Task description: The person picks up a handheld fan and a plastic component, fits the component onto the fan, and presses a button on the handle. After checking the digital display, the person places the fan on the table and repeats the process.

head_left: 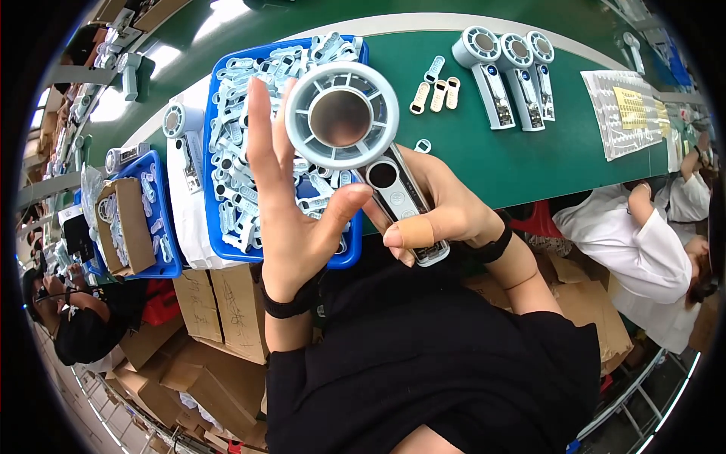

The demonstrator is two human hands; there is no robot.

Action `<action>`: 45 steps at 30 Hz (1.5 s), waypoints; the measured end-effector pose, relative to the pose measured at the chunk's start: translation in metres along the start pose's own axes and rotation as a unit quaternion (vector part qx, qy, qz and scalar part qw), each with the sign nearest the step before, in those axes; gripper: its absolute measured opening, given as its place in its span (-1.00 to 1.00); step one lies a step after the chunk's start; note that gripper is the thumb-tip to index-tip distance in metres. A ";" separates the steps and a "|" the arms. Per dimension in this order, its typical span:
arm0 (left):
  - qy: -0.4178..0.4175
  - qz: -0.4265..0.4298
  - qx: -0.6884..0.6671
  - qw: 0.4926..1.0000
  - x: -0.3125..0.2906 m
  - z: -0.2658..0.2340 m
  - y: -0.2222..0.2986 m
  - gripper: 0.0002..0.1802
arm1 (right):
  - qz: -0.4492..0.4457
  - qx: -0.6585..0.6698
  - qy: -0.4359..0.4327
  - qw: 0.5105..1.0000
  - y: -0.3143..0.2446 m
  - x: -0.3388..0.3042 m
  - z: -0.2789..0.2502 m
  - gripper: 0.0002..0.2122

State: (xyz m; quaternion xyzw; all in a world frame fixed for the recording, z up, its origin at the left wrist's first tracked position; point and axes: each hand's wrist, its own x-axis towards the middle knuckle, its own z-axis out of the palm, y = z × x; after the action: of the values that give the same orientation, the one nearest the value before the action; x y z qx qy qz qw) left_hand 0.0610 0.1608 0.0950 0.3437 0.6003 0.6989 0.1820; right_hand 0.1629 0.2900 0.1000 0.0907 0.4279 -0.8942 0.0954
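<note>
We see the handheld fan (370,159) between our hands, its long axis slanting from round head (342,117) at upper left to handle (403,198) at lower right. Our right hand (451,208), nearer the handle, is clamped around it; our left hand (297,219), fingers spread, stands beside the head, contact uncertain.

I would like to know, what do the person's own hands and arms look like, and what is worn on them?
Both the left hand and the right hand are ungloved. Each wrist has a black band. A tan adhesive bandage wraps the right thumb. The forearms are bare below short black sleeves.
</note>
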 end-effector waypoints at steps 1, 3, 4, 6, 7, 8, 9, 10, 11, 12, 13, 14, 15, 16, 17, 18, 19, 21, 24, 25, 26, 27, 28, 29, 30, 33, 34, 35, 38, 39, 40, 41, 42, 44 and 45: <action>-0.011 0.098 0.105 0.990 0.003 -0.007 -0.001 -0.13 | 0.008 0.012 -0.004 1.000 0.001 -0.001 -0.001 -0.51; -0.034 0.286 0.305 0.908 0.006 -0.016 -0.002 -0.21 | 0.017 0.024 -0.008 1.000 0.002 -0.002 -0.002 -0.52; -0.034 0.286 0.305 0.908 0.006 -0.017 -0.001 -0.21 | 0.027 0.025 -0.009 0.999 0.001 -0.003 -0.004 -0.53; -0.047 0.311 0.394 0.864 0.005 -0.017 0.002 -0.41 | 0.049 0.026 -0.010 0.998 0.001 -0.005 -0.006 -0.54; -0.054 0.322 0.437 0.838 0.004 -0.017 0.004 -0.49 | 0.050 0.026 -0.010 0.998 0.001 -0.005 -0.006 -0.54; -0.054 0.321 0.437 0.839 0.003 -0.017 0.008 -0.49 | 0.055 0.025 -0.012 0.998 0.000 -0.006 -0.006 -0.53; -0.051 0.322 0.471 0.820 0.002 -0.015 0.012 -0.57 | 0.061 0.024 -0.015 0.998 0.000 -0.006 -0.005 -0.52; -0.048 0.323 0.505 0.799 0.001 -0.013 0.017 -0.64 | 0.066 0.024 -0.017 0.997 -0.001 -0.007 -0.004 -0.51; -0.045 0.323 0.538 0.777 0.000 -0.012 0.021 -0.70 | 0.065 0.023 -0.017 0.997 -0.003 -0.008 -0.004 -0.51; -0.045 0.323 0.538 0.777 0.000 -0.013 0.023 -0.70 | 0.084 0.020 -0.034 0.996 -0.005 -0.010 -0.004 -0.50; -0.065 0.337 0.530 0.776 0.000 -0.015 0.024 -0.69 | 0.102 0.017 -0.051 0.993 -0.007 -0.011 -0.004 -0.49; -0.086 0.350 0.521 0.774 -0.001 -0.017 0.025 -0.69 | 0.121 0.013 -0.069 0.990 -0.008 -0.011 -0.005 -0.48; -0.106 0.363 0.513 0.771 -0.001 -0.018 0.027 -0.68 | 0.121 0.013 -0.068 0.990 -0.009 -0.011 -0.006 -0.48; -0.106 0.363 0.512 0.771 -0.002 -0.018 0.027 -0.68 | 0.126 0.008 -0.095 0.987 -0.010 -0.011 -0.007 -0.48; -0.107 0.371 0.497 0.777 -0.004 -0.018 0.026 -0.68 | 0.131 0.003 -0.121 0.984 -0.010 -0.011 -0.008 -0.47; -0.108 0.380 0.481 0.783 -0.006 -0.017 0.025 -0.69 | 0.135 -0.002 -0.147 0.980 -0.011 -0.011 -0.008 -0.46; -0.110 0.388 0.465 0.788 -0.007 -0.016 0.024 -0.69 | 0.134 -0.002 -0.146 0.980 -0.012 -0.012 -0.008 -0.46; -0.091 0.364 0.444 0.814 -0.012 -0.013 0.022 -0.68 | 0.143 0.013 -0.145 0.979 -0.013 -0.012 -0.007 -0.48; -0.055 0.313 0.398 0.861 -0.018 -0.005 0.014 -0.61 | 0.128 0.018 -0.119 0.984 -0.012 -0.014 -0.004 -0.51; 0.005 0.318 0.317 0.893 -0.017 0.001 0.006 -0.55 | 0.105 0.017 -0.089 0.990 -0.012 -0.016 -0.002 -0.53; 0.064 0.319 0.233 0.916 -0.016 0.005 -0.002 -0.49 | 0.083 0.016 -0.059 0.995 -0.012 -0.017 -0.001 -0.56; 0.123 0.314 0.147 0.930 -0.014 0.008 -0.006 -0.43 | 0.080 0.014 -0.056 0.995 -0.012 -0.018 0.000 -0.56; 0.122 0.316 0.144 0.930 -0.013 0.006 -0.006 -0.43 | 0.057 0.024 -0.033 0.998 -0.011 -0.018 0.003 -0.59; 0.117 0.281 0.146 0.941 -0.013 0.001 -0.005 -0.39 | 0.034 0.035 -0.010 0.999 -0.011 -0.017 0.005 -0.62; 0.112 0.244 0.149 0.952 -0.015 -0.004 -0.003 -0.36 | 0.012 0.046 0.013 0.999 -0.010 -0.017 0.006 -0.66; 0.086 0.179 0.176 0.964 -0.018 -0.014 -0.004 -0.38 | 0.007 0.059 0.012 0.998 -0.007 -0.017 0.005 -0.70; 0.066 0.152 0.199 0.966 -0.019 -0.015 -0.006 -0.42 | 0.004 0.065 0.010 0.998 -0.007 -0.017 0.004 -0.71; 0.049 0.125 0.225 0.965 -0.021 -0.018 -0.006 -0.46 | 0.004 0.066 0.009 0.998 -0.006 -0.016 0.004 -0.71; 0.019 0.065 0.327 0.943 -0.025 -0.021 -0.005 -0.53 | -0.012 0.051 0.038 0.998 -0.005 -0.014 0.004 -0.75; 0.003 0.035 0.374 0.927 -0.025 -0.021 -0.006 -0.57 | -0.013 0.052 0.039 0.998 -0.006 -0.014 0.003 -0.75; 0.004 0.034 0.375 0.926 -0.028 -0.025 -0.008 -0.57 | -0.009 0.049 0.031 0.998 -0.006 -0.013 0.003 -0.75; -0.025 0.005 0.393 0.919 -0.032 -0.030 -0.014 -0.59 | -0.004 0.045 0.023 0.999 -0.007 -0.013 0.003 -0.76; -0.055 -0.023 0.409 0.911 -0.036 -0.034 -0.020 -0.62 | -0.001 0.041 0.017 0.999 -0.007 -0.012 0.003 -0.76; -0.084 -0.052 0.424 0.900 -0.040 -0.039 -0.028 -0.64 | -0.011 0.054 0.017 0.998 -0.005 -0.012 0.002 -0.77; -0.105 -0.052 0.435 0.893 -0.041 -0.040 -0.031 -0.64 | -0.021 0.067 0.019 0.997 -0.003 -0.011 0.001 -0.77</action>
State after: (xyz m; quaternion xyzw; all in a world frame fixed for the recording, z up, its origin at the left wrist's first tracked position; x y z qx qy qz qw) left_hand 0.0566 0.1116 0.0523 0.4285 0.8385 0.3173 0.1127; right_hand 0.1730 0.2924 0.1058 0.1046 0.3708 -0.9207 0.0619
